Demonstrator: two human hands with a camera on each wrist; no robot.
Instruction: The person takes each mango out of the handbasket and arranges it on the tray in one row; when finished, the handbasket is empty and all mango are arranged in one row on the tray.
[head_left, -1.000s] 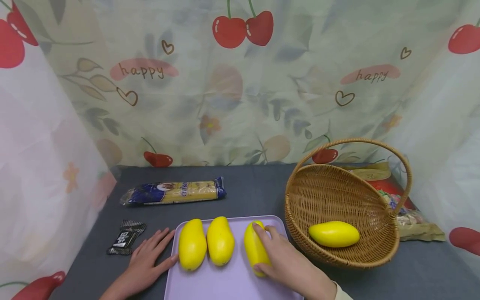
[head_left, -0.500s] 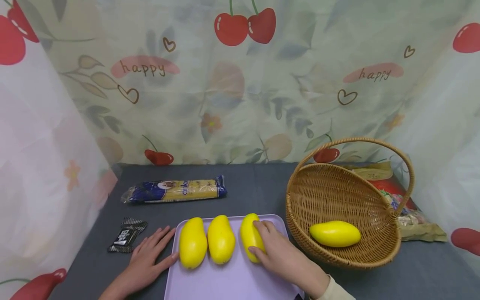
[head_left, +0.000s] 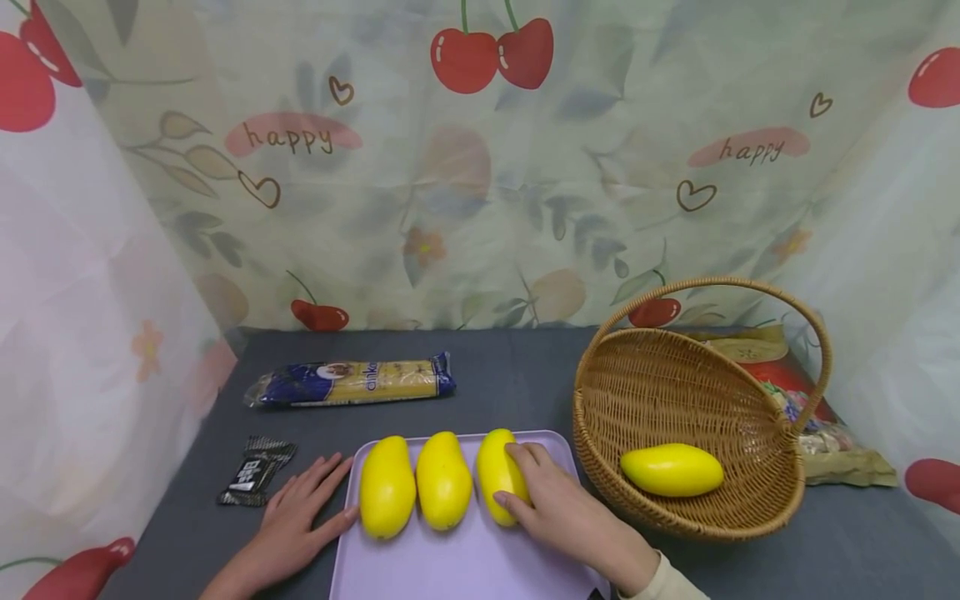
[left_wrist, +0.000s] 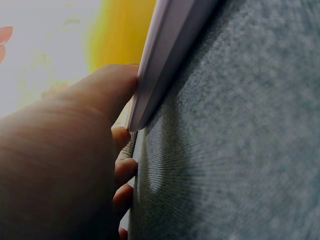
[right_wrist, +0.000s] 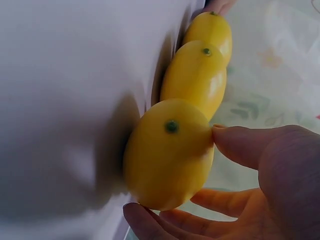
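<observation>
My right hand (head_left: 558, 508) grips the rightmost yellow mango (head_left: 501, 475) on the lilac tray (head_left: 450, 575), thumb on one side and fingers on the other. In the right wrist view that mango (right_wrist: 170, 155) shows its green stem spot. To its left on the tray lie a middle mango (head_left: 444, 482) and a left mango (head_left: 387, 487), side by side. My left hand (head_left: 296, 525) lies flat on the table with spread fingers, its thumb touching the tray's left edge. In the left wrist view the thumb (left_wrist: 117, 82) meets the tray rim (left_wrist: 150, 65).
A wicker basket (head_left: 675, 375) with an arched handle stands right of the tray, another mango (head_left: 672, 470) inside. Behind it lies a red and brown bag (head_left: 847, 458). A pasta packet (head_left: 360, 382) lies at the back left, a small black packet (head_left: 257, 472) beside my left hand.
My right hand has moved the rightmost mango left and slightly back on the tray, nearer the middle one. My left hand has stayed in place.
</observation>
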